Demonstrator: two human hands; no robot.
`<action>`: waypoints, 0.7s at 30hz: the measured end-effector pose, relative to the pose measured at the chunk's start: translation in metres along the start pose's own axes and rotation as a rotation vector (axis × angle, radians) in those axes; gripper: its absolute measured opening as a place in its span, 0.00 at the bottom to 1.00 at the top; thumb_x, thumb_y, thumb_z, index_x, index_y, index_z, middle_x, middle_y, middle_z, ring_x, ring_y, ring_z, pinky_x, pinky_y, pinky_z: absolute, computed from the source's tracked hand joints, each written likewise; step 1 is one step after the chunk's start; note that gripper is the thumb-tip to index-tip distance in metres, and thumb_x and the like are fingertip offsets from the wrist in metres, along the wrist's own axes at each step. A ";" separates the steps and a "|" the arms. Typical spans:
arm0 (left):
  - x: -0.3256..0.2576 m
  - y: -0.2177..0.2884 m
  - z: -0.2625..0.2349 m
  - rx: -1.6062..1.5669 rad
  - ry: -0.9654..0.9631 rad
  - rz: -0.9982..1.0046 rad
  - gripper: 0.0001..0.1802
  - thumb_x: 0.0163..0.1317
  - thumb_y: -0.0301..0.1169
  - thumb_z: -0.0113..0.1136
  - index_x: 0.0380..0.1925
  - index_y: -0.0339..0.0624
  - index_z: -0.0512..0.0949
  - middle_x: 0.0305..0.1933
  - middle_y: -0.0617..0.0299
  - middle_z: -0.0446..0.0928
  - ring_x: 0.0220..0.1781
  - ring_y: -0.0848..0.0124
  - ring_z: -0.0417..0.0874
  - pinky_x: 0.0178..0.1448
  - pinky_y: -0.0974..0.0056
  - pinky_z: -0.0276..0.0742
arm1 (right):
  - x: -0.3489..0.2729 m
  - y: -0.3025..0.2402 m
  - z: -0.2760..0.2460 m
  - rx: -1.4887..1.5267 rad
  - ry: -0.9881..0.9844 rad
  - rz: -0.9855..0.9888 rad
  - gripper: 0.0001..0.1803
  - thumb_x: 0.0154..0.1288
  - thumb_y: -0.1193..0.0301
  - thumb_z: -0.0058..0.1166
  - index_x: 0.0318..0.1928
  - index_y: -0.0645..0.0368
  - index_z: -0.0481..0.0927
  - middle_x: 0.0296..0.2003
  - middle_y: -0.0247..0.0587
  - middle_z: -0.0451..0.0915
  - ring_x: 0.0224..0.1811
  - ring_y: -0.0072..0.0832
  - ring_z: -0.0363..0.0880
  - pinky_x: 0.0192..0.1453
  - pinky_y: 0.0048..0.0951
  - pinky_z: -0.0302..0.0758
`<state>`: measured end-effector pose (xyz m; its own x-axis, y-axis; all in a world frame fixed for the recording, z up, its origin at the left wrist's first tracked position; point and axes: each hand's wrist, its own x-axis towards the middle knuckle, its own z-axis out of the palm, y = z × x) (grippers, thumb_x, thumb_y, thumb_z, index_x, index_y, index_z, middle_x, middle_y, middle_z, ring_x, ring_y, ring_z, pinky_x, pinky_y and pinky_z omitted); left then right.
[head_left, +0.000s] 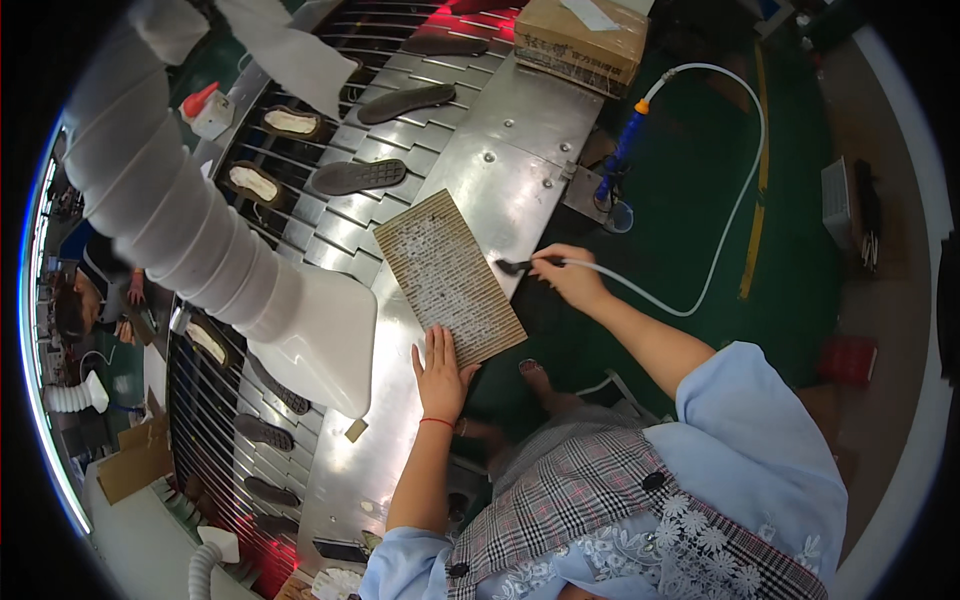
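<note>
A corrugated cardboard sheet (pixel 450 275), its face covered with whitish smears, lies at a slant on the metal table in front of me. My left hand (pixel 441 380) rests on the sheet's near edge with fingers stretched out. My right hand (pixel 578 280) is closed round the handle of a black brush (pixel 512 267). The brush head is beside the sheet's right edge, over the metal surface. From the brush handle a white hose (pixel 735 210) loops across to a blue fitting with an orange collar (pixel 640 106).
Shoe soles (pixel 360 177) lie on a slatted metal conveyor (pixel 335 225) beyond the table. A white ribbed duct with a wide hood (pixel 320 340) hangs at left. A cardboard box (pixel 580 50) stands at the far end. Another person (pixel 95 290) is at far left.
</note>
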<state>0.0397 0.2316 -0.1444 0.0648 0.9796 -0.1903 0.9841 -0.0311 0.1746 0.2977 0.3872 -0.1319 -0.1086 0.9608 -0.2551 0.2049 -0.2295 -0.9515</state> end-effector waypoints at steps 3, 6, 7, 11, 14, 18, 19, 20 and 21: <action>0.013 -0.014 -0.007 0.048 0.017 0.038 0.39 0.60 0.46 0.60 0.68 0.40 0.61 0.76 0.55 0.54 0.78 0.61 0.51 0.78 0.46 0.38 | -0.017 0.037 -0.085 -0.088 0.345 0.023 0.06 0.59 0.76 0.61 0.34 0.62 0.77 0.24 0.36 0.80 0.26 0.21 0.80 0.30 0.22 0.73; 0.034 -0.020 -0.021 -0.031 0.087 -0.016 0.32 0.62 0.36 0.58 0.66 0.41 0.65 0.76 0.56 0.54 0.78 0.61 0.50 0.77 0.47 0.40 | -0.002 0.080 -0.155 0.040 0.651 0.161 0.07 0.58 0.76 0.63 0.34 0.61 0.77 0.23 0.35 0.78 0.22 0.18 0.74 0.25 0.21 0.68; 0.038 -0.017 -0.026 -0.112 0.126 -0.038 0.31 0.62 0.34 0.58 0.66 0.41 0.65 0.76 0.56 0.53 0.78 0.61 0.50 0.77 0.48 0.41 | 0.008 0.086 -0.159 0.042 0.662 0.143 0.06 0.59 0.76 0.62 0.34 0.61 0.78 0.23 0.35 0.79 0.23 0.18 0.75 0.25 0.21 0.68; 0.030 0.015 -0.048 -0.409 0.271 -0.109 0.19 0.62 0.28 0.59 0.55 0.41 0.76 0.60 0.54 0.73 0.60 0.63 0.72 0.62 0.56 0.61 | 0.064 0.133 -0.156 0.056 0.658 0.194 0.06 0.65 0.73 0.55 0.38 0.62 0.81 0.25 0.37 0.81 0.26 0.19 0.77 0.29 0.19 0.72; -0.001 0.038 -0.065 -0.716 0.169 -0.288 0.10 0.62 0.26 0.61 0.44 0.39 0.82 0.40 0.58 0.80 0.38 0.71 0.78 0.43 0.65 0.70 | 0.089 0.162 -0.140 -0.560 0.714 0.168 0.08 0.60 0.69 0.58 0.36 0.61 0.83 0.26 0.40 0.83 0.27 0.24 0.80 0.31 0.27 0.74; -0.036 0.046 -0.078 -0.927 0.138 -0.394 0.05 0.60 0.23 0.63 0.36 0.36 0.84 0.24 0.60 0.79 0.22 0.79 0.75 0.26 0.73 0.67 | 0.099 0.144 -0.139 -0.611 0.651 0.317 0.12 0.55 0.62 0.60 0.36 0.56 0.85 0.30 0.46 0.85 0.35 0.41 0.84 0.42 0.35 0.78; -0.042 0.046 -0.093 -0.953 0.099 -0.414 0.07 0.62 0.22 0.61 0.39 0.35 0.84 0.24 0.60 0.79 0.22 0.78 0.75 0.27 0.72 0.68 | 0.095 0.144 -0.148 -0.545 0.667 0.305 0.13 0.56 0.62 0.60 0.36 0.56 0.86 0.30 0.45 0.85 0.35 0.41 0.84 0.42 0.35 0.78; -0.046 0.047 -0.103 -0.979 0.193 -0.416 0.07 0.63 0.22 0.60 0.40 0.34 0.84 0.25 0.60 0.79 0.22 0.78 0.76 0.27 0.73 0.68 | 0.096 0.135 -0.149 -0.480 0.679 0.283 0.13 0.56 0.62 0.60 0.37 0.56 0.86 0.30 0.45 0.85 0.35 0.40 0.84 0.42 0.35 0.78; -0.050 0.047 -0.112 -1.002 0.287 -0.418 0.08 0.63 0.22 0.59 0.41 0.33 0.83 0.25 0.60 0.80 0.23 0.78 0.76 0.27 0.73 0.68 | 0.085 0.127 -0.150 -0.485 0.641 0.237 0.13 0.58 0.63 0.59 0.36 0.60 0.85 0.30 0.44 0.85 0.34 0.34 0.85 0.40 0.33 0.78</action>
<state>0.0639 0.2037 -0.0187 -0.4073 0.8891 -0.2088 0.3342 0.3579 0.8719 0.4603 0.4634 -0.2491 0.5341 0.8316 -0.1526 0.5642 -0.4849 -0.6682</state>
